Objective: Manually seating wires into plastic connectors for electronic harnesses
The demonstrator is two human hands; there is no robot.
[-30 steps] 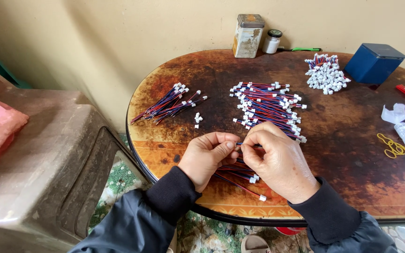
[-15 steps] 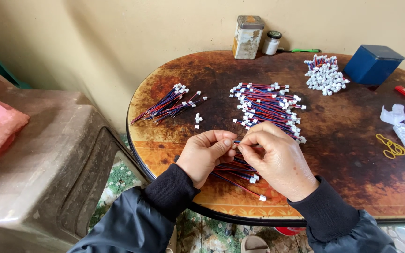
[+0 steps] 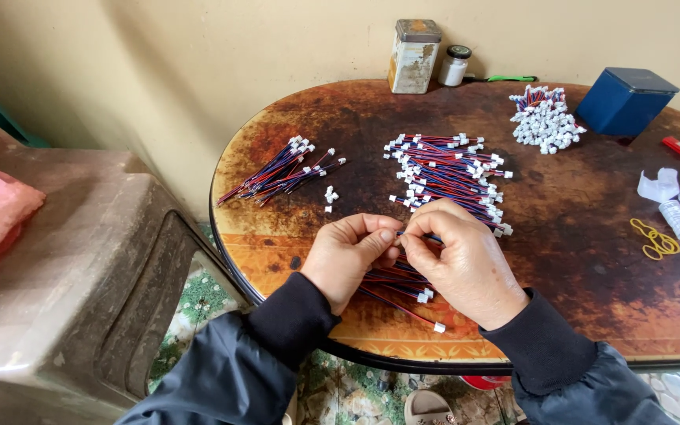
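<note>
While both hands met over the near table edge, the left hand (image 3: 348, 256) and right hand (image 3: 462, 260) pinched together one small wire (image 3: 426, 235), its length pointing right, beside the big wire pile (image 3: 450, 169) farther away.

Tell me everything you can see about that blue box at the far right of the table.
The blue box is a small, squarish container with a flat closed lid and plain dark blue sides; its material is unclear. It stands upright near the far right edge of the round brown table, beside a heap of white-tipped wires that lies close to its left side. Neither hand touches it.
</note>
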